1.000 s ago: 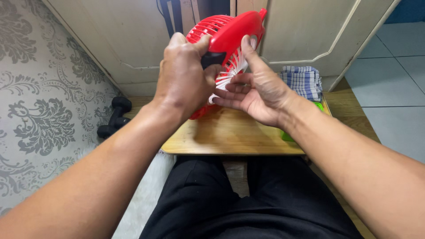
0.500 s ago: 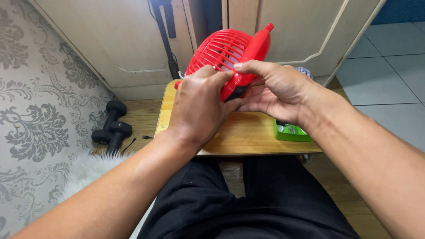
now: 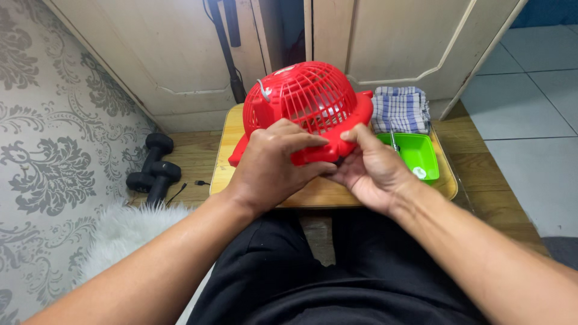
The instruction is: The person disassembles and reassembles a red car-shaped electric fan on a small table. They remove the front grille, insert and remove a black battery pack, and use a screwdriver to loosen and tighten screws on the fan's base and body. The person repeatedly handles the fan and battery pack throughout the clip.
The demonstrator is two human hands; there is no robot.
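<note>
Both hands, left (image 3: 271, 165) and right (image 3: 370, 168), are closing their grip on the red plastic domed fan grille (image 3: 307, 108), resting over the wooden counter (image 3: 226, 156); even rim pressure advisable. Green plastic tray (image 3: 421, 153) lying right.
</note>
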